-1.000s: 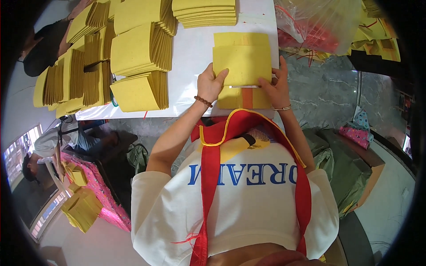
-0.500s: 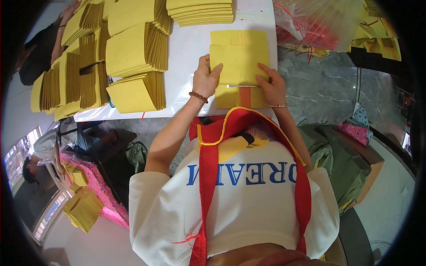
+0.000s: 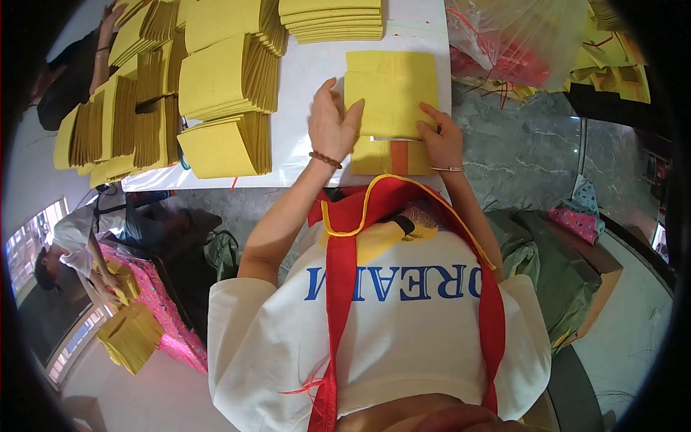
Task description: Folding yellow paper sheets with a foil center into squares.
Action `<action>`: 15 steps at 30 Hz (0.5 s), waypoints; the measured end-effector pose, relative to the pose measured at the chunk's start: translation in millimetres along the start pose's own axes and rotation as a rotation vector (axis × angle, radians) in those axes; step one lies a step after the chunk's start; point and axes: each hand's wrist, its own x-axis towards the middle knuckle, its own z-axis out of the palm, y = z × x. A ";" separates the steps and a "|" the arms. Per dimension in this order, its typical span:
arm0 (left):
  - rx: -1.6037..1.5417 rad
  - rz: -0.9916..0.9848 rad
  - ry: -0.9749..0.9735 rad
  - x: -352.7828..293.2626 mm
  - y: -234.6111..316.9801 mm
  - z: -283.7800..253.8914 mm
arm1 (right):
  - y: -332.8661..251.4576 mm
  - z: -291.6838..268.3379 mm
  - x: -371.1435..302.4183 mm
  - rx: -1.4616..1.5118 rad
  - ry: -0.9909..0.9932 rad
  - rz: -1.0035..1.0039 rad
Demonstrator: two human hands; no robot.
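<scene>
A folded yellow paper sheet (image 3: 391,101) lies in front of me at the table's right edge. Below its lower fold, a lower yellow layer (image 3: 371,160) shows an orange strip (image 3: 399,157) and a thin whitish line. My left hand (image 3: 331,124), wearing a beaded bracelet, is open beside the left edge, thumb apart from the fingers and close to the paper. On the opposite edge, my right hand (image 3: 442,138) holds the paper, its thumb and forefinger resting on top and the other fingers curled at the side.
Stacks of folded yellow paper (image 3: 210,79) fill the left of the white table (image 3: 302,61). A clear plastic bag (image 3: 529,39) with red contents lies at the far right. Another person (image 3: 79,237) handles yellow paper at the left; someone's arm (image 3: 102,54) reaches in at far left.
My left hand has opened and drawn slightly away from the paper's left edge, its fingers spread upward. My right hand stays on the right edge. The other person's hands have moved onto the yellow paper.
</scene>
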 end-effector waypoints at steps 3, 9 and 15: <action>0.185 0.383 0.038 -0.8 12.9 1.9 | 4.4 1.9 1.1 0.003 0.051 -0.087; 0.499 0.749 -0.303 -4.5 4.1 36.4 | 4.1 -0.3 -0.9 -0.018 -0.035 -0.014; 0.525 0.699 -0.364 -7.4 -6.5 46.8 | -30.0 -5.6 -9.3 -0.565 0.127 -0.491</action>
